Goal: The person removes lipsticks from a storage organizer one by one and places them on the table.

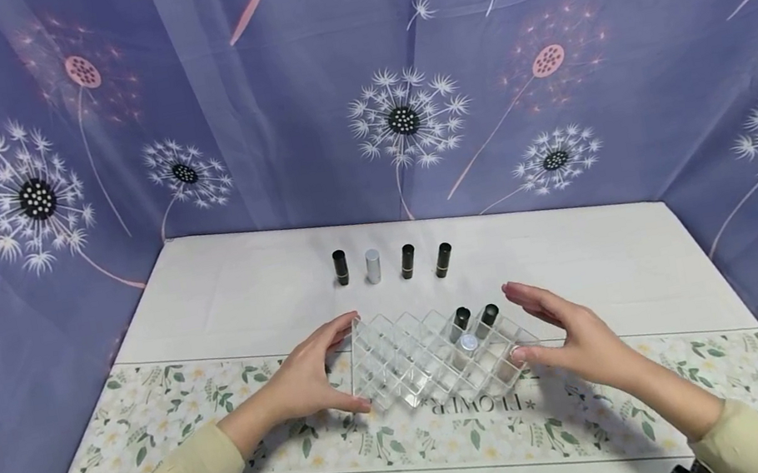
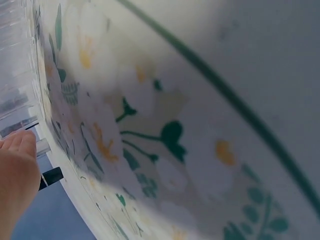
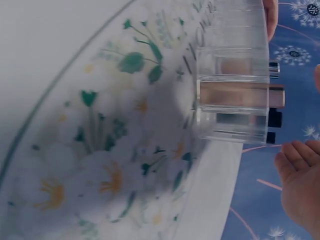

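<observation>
A clear organizer with diamond-shaped compartments (image 1: pixel 401 363) lies between both hands. Two black-capped tubes (image 1: pixel 463 317) (image 1: pixel 490 314) and a silver-topped one (image 1: pixel 469 342) stand in its right part. My left hand (image 1: pixel 305 378) is at its left end, fingers at the back corner and thumb at the front one. At the right end my right hand (image 1: pixel 583 337) is spread, its thumb by the edge; contact is unclear. The right wrist view shows the organizer (image 3: pixel 232 35), a pinkish tube (image 3: pixel 235 94) inside and my right hand (image 3: pixel 302 187) beside it. My left hand (image 2: pixel 17 175) shows in the left wrist view.
Behind the organizer three black tubes (image 1: pixel 341 267) (image 1: pixel 409 262) (image 1: pixel 443 260) and one silver tube (image 1: pixel 373 267) stand in a row. A floral band with lettering (image 1: pixel 485 405) crosses the white table (image 1: pixel 243 286). Blue dandelion-print curtains (image 1: pixel 297 116) surround the back and sides.
</observation>
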`<state>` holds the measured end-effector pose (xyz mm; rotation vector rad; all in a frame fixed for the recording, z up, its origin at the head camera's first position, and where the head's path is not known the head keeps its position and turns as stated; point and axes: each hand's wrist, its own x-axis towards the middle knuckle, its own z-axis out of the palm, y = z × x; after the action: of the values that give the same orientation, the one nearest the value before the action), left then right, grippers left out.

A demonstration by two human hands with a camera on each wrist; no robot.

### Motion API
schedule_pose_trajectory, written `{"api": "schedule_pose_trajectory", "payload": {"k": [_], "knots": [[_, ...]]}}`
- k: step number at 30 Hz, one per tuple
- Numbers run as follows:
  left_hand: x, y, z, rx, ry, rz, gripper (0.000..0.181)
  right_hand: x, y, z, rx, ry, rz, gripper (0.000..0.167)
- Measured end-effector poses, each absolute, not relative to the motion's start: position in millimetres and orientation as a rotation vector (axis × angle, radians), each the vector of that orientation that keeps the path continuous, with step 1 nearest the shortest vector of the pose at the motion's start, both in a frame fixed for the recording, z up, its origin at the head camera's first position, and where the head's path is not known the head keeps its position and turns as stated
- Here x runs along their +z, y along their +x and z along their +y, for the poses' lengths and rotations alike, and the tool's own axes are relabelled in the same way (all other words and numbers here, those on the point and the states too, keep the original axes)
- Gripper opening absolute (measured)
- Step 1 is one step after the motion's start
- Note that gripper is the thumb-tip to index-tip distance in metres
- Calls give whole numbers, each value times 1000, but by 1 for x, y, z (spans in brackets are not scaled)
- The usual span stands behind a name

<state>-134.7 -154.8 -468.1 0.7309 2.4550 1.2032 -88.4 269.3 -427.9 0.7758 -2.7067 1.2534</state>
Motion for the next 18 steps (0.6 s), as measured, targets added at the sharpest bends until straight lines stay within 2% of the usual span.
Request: {"api": "schedule_pose_trajectory", "payload": {"k": [18], "knots": [[-467,-138,-156,1235,731,2411,131,-410,-116,249,1205,839,-2757,55]]}}
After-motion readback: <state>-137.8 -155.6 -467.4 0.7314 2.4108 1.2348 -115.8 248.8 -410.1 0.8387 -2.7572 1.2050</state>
